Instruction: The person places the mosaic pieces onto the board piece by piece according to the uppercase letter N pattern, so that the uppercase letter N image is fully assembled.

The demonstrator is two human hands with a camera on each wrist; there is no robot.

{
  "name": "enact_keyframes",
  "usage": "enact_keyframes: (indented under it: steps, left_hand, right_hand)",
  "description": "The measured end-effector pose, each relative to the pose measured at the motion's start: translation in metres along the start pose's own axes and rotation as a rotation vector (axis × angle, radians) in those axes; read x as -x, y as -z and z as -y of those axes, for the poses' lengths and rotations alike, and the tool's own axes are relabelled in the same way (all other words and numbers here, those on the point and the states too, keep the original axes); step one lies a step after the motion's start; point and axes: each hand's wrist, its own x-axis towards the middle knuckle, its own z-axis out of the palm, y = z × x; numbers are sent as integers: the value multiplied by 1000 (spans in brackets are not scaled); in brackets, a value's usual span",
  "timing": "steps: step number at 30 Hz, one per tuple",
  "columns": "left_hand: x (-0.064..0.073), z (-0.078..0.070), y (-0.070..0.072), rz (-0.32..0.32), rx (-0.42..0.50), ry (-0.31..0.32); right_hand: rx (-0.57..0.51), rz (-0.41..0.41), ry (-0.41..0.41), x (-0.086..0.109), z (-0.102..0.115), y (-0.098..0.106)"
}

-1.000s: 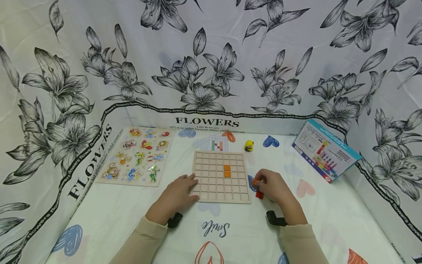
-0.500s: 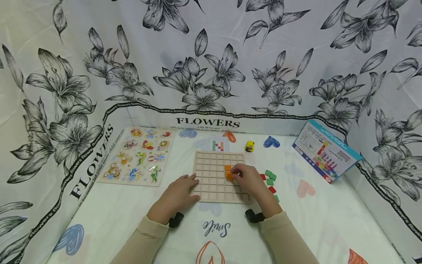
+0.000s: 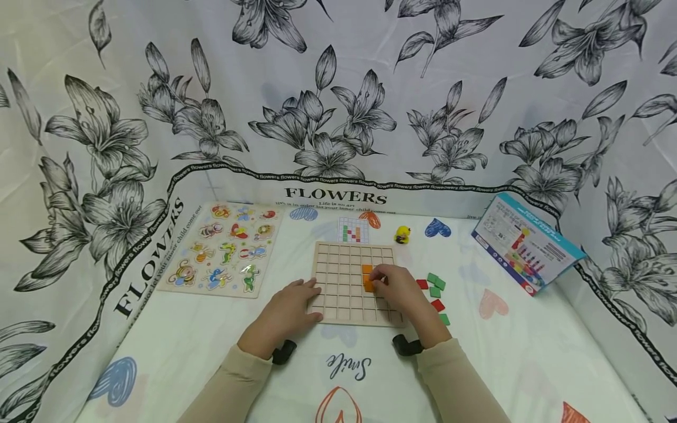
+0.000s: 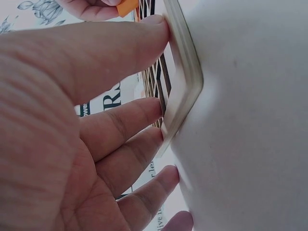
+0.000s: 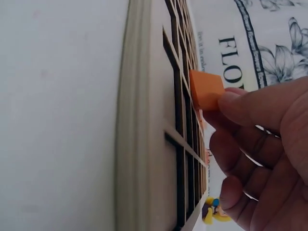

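Note:
A square wooden grid board (image 3: 344,305) lies on the cloth in front of the person. The left hand (image 3: 288,308) rests along its left side. In the left wrist view its thumb (image 4: 154,26) presses the rim and two fingertips touch the edge. Over the right part of the grid, the right hand (image 3: 396,288) pinches an orange square tile (image 5: 207,90) between thumb and fingers. That tile is tilted, its lower edge right at the grid lines in the right wrist view. Another orange tile (image 3: 367,268) sits in a grid cell just beyond the fingertips.
Several loose green tiles (image 3: 435,291) and red tiles (image 3: 437,305) lie right of the board. Behind it are a pattern card (image 3: 353,229) and a yellow toy duck (image 3: 402,235). An insect puzzle board (image 3: 222,252) is at left, a box (image 3: 529,241) at right.
The right hand has moved left from the loose tiles onto the grid, bringing an orange tile, and has stayed almost still since half a second ago. The left hand keeps its place.

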Motion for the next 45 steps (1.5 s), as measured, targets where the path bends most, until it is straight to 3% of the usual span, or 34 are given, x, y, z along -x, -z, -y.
enact_keyframes:
  steps: [9, 28, 37, 45]
  left_hand:
    - [0, 0, 0, 0, 0, 4]
    - [-1, -1, 0, -16, 5, -15]
    - [-1, 3, -4, -7, -7, -12]
    - [-1, -1, -3, 5, 5, -6]
  right_hand:
    - [6, 41, 29, 2, -1, -2]
    - [37, 18, 67, 5, -6, -4]
    - [10, -65, 2, 9, -25, 28]
    - [105, -1, -88, 16, -64, 55]
